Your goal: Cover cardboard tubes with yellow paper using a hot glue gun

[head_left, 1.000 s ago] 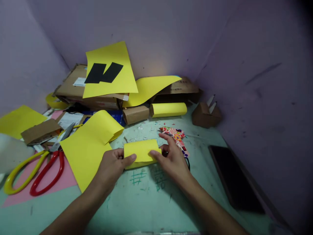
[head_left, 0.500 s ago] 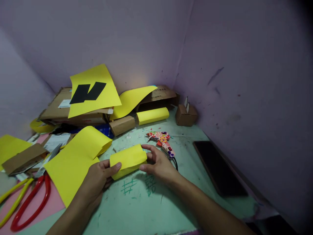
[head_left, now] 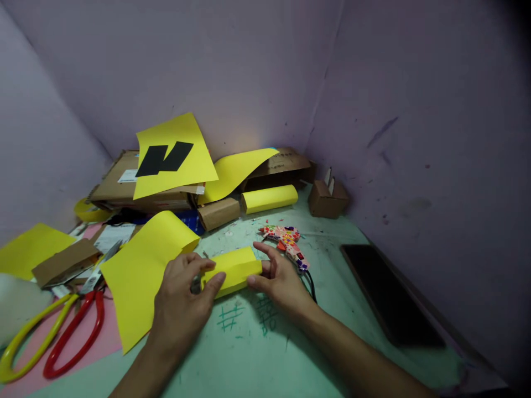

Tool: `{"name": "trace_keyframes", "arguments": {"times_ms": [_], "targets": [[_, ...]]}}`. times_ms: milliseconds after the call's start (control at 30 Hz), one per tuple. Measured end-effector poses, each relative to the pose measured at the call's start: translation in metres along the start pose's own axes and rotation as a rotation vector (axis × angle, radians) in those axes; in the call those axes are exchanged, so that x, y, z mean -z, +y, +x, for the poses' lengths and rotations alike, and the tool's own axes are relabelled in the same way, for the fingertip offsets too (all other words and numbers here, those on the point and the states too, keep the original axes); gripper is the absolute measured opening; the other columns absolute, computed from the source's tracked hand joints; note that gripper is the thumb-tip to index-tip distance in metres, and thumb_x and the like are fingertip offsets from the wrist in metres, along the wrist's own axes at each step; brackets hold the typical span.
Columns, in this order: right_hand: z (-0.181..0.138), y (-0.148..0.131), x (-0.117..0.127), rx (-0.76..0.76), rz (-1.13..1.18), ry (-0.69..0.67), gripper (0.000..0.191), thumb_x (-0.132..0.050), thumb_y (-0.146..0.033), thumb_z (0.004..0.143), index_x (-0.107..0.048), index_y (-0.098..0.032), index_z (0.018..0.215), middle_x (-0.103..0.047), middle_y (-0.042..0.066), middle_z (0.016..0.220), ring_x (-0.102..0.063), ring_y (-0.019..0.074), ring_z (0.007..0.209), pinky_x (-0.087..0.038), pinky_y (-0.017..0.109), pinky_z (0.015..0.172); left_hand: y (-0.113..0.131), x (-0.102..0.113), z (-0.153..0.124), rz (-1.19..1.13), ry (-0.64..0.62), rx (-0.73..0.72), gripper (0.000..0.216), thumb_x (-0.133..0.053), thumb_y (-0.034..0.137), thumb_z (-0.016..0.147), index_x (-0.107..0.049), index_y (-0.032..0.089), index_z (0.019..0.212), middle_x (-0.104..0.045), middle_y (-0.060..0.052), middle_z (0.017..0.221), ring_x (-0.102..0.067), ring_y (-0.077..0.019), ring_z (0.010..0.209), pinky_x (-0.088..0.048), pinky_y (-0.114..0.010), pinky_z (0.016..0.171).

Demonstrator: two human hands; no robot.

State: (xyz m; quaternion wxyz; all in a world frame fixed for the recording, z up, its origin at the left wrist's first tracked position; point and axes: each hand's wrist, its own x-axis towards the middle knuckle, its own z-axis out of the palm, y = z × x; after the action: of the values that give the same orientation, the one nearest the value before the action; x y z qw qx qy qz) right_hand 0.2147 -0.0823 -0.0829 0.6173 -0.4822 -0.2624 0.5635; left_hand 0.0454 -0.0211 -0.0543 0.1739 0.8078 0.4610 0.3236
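Note:
A yellow paper-covered tube [head_left: 236, 268] lies between my two hands just above the green tabletop. At its left end my left hand [head_left: 186, 287] grips it, thumb on the near side and fingers over the top. My right hand [head_left: 282, 279] holds the other end, with the thumb below and some fingers at or inside the opening; the index finger is raised. Close behind the right hand rests a flower-patterned glue gun [head_left: 286, 241] with a black cord. A curled yellow sheet [head_left: 143, 265] lies left of the tube.
Scissors [head_left: 77, 326] with one yellow and one red handle lie at left on pink paper. Behind stand another yellow tube [head_left: 269, 199], a brown cardboard tube [head_left: 218, 214], a flat carton [head_left: 112, 182] and a small box [head_left: 328, 198]. A black phone [head_left: 388, 296] lies right.
My left hand has shifted its fingers up over the tube's left end. My right index finger has lifted off the paper. The whole view has swung slightly left.

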Motion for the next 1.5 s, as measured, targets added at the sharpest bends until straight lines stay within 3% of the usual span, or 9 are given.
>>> {"name": "trace_keyframes", "arguments": {"times_ms": [167,400,600,733,967,1167,1500], "targets": [[0.001,0.001,-0.001,-0.020,0.009,0.047,0.074,-0.071,-0.012,0.052,-0.043,-0.013,0.121,-0.064,-0.008,0.058,-0.062,0.0122,0.056,-0.048,0.025,0.061,-0.002,-0.003,-0.004,0.063,0.118,-0.143,0.019,-0.054,0.030,0.079,-0.056,0.021,0.062,-0.057,-0.004,0.076,-0.055,-0.0221,0.079,-0.042,-0.034,0.072],[0.001,0.002,-0.001,-0.029,0.013,0.074,0.066,-0.072,-0.012,0.052,-0.049,-0.015,0.114,-0.066,-0.006,0.061,-0.063,0.0129,0.056,-0.049,0.027,0.063,0.001,-0.001,-0.004,0.053,-0.021,0.036,0.024,-0.055,0.028,0.078,-0.048,0.022,0.057,-0.056,0.000,0.069,-0.054,-0.0170,0.065,-0.041,-0.029,0.062],[0.000,0.001,-0.001,-0.061,0.024,0.059,0.050,-0.074,-0.021,0.053,-0.053,-0.015,0.099,-0.066,-0.004,0.062,-0.063,0.0135,0.056,-0.050,0.028,0.063,0.007,0.000,-0.012,0.143,0.203,-0.293,0.014,-0.056,0.023,0.080,-0.054,0.019,0.066,-0.059,-0.005,0.079,-0.057,-0.0181,0.073,-0.041,-0.029,0.067],[-0.001,0.001,-0.002,-0.066,0.042,0.068,0.049,-0.074,-0.021,0.054,-0.054,-0.015,0.098,-0.065,-0.004,0.062,-0.063,0.0132,0.057,-0.050,0.027,0.064,0.012,0.004,-0.013,0.032,0.062,-0.144,0.023,-0.056,0.026,0.081,-0.050,0.020,0.059,-0.056,0.000,0.072,-0.049,-0.0105,0.053,-0.038,-0.024,0.053],[0.000,0.002,-0.002,-0.065,0.038,0.080,0.045,-0.077,-0.025,0.056,-0.057,-0.013,0.095,-0.063,-0.005,0.055,-0.059,0.0117,0.051,-0.051,0.028,0.062,0.009,0.003,-0.002,0.082,-0.094,0.252,0.025,-0.054,0.036,0.074,-0.047,0.023,0.054,-0.052,0.002,0.058,-0.049,-0.0160,0.055,-0.035,-0.028,0.055],[0.003,0.006,-0.001,-0.058,0.016,0.110,0.042,-0.078,-0.029,0.058,-0.059,-0.014,0.093,-0.062,-0.004,0.057,-0.061,0.0133,0.056,-0.052,0.030,0.064,0.010,0.001,0.001,0.074,-0.101,0.197,0.026,-0.052,0.034,0.071,-0.039,0.023,0.052,-0.047,0.002,0.055,-0.045,-0.0154,0.052,-0.034,-0.029,0.055],[0.004,0.004,-0.004,-0.086,0.005,0.147,0.034,-0.081,-0.025,0.054,-0.066,-0.012,0.081,-0.070,0.002,0.064,-0.065,0.0133,0.058,-0.052,0.025,0.059,0.006,0.006,0.004,0.090,-0.155,0.188,0.026,-0.053,0.034,0.074,-0.041,0.023,0.053,-0.050,0.002,0.057,-0.048,-0.0158,0.055,-0.037,-0.028,0.055]]}}
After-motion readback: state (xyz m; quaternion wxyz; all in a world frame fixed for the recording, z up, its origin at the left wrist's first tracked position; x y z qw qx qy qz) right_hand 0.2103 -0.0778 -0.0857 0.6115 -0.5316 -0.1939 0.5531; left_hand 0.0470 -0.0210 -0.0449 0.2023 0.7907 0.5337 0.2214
